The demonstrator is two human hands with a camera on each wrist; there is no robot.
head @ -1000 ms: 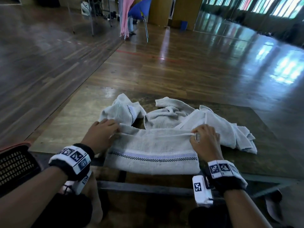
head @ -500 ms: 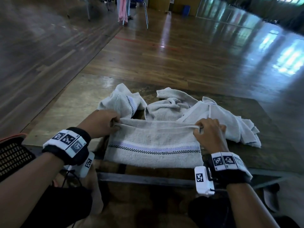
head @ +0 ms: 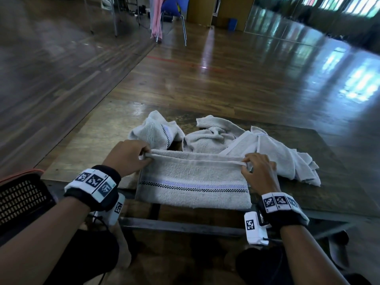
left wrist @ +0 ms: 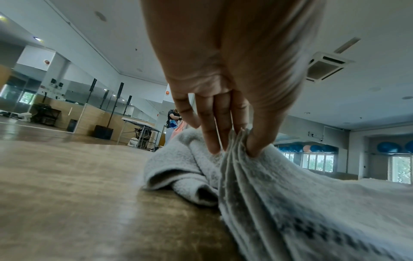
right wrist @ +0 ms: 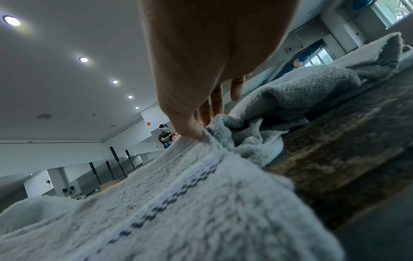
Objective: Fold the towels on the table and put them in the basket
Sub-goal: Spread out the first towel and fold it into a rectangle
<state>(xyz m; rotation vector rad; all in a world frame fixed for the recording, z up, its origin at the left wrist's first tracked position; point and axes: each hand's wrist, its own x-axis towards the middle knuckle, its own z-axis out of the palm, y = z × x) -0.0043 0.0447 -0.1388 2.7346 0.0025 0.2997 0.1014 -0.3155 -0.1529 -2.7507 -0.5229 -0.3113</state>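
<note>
A pale grey towel (head: 193,182) with a checked stripe lies folded at the table's near edge, its lower part hanging over. My left hand (head: 144,156) pinches its far left corner (left wrist: 236,141) between thumb and fingers. My right hand (head: 246,164) pinches the far right corner (right wrist: 208,130) the same way. Behind it lie crumpled grey towels: one at the left (head: 156,133), one in the middle (head: 209,138) and one spread to the right (head: 287,159). A dark mesh basket (head: 20,198) with an orange rim stands low at my left.
The wooden table (head: 98,136) has bare surface left of the towels and a dark patch at the right (head: 339,182). Beyond is polished wood floor (head: 246,79), with a blue chair (head: 174,9) and pink cloth (head: 156,17) far off. Another person (right wrist: 164,136) stands in the distance.
Both hands have kept their pinch on the towel's far corners and shifted slightly toward me, drawing the top edge taut. The head view has tilted up a little.
</note>
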